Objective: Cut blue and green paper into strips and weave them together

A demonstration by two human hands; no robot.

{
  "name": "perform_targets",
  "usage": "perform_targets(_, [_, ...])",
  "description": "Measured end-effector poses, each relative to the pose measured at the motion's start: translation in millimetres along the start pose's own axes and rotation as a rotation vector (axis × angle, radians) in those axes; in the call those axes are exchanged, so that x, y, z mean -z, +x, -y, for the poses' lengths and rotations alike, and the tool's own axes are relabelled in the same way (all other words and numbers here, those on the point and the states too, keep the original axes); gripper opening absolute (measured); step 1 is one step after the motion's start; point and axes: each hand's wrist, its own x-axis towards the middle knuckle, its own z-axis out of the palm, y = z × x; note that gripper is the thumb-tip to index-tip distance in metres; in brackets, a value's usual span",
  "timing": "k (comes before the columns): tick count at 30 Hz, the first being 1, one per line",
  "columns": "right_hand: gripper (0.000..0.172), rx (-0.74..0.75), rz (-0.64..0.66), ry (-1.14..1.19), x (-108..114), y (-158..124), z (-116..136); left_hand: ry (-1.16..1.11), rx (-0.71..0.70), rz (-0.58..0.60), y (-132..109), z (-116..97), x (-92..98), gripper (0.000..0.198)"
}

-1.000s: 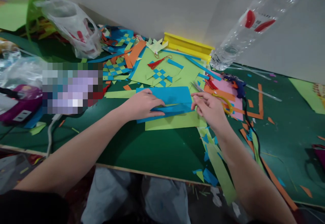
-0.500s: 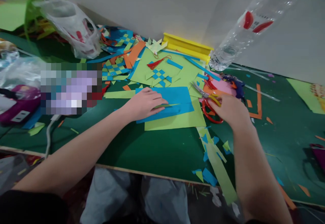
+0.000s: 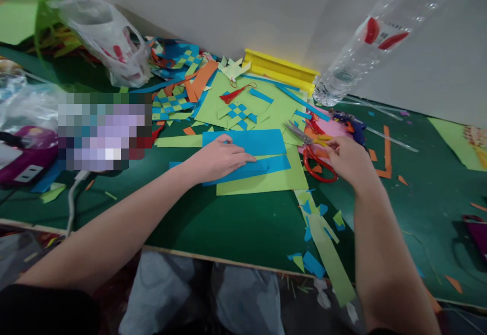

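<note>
Green table [image 3: 190, 223]; scattered paper scraps [image 3: 314, 264]

The blue sheets [image 3: 262, 142] are of matt paper; the scissors [image 3: 307, 142] have metal blades [image 3: 297, 132] and plastic handles [image 3: 323, 179]; the far-right bottle [image 3: 384, 36] is glossy, clear plastic.

The left hand [image 3: 225, 159] lies palm down, the right hand [image 3: 348, 159] (bare-wristed) curled.

Blue paper [image 3: 264, 142], red-and-yellow-handled scissors [image 3: 307, 141]
</note>
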Motion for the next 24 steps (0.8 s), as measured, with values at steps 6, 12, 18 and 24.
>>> perform_targets(6, [0.026,-0.075,-0.184,0.172,3.6,1.9,1.8,-0.010,-0.007,-0.028,-5.6,8.3,3.4,0.033])
perform_targets(12, [0.025,-0.225,-0.090,0.447,13.6,-0.5,9.2,0.022,0.015,-0.024,-9.5,13.7,10.3,0.028])
perform_targets(18, [0.054,-0.082,0.139,0.644,11.8,-7.2,12.1,0.062,0.031,-0.086,-5.4,10.1,5.2,0.028])
perform_targets(24, [0.061,0.095,-0.017,0.486,9.7,-10.6,20.8,0.071,-0.018,-0.082,-1.4,6.5,-2.1,0.029])
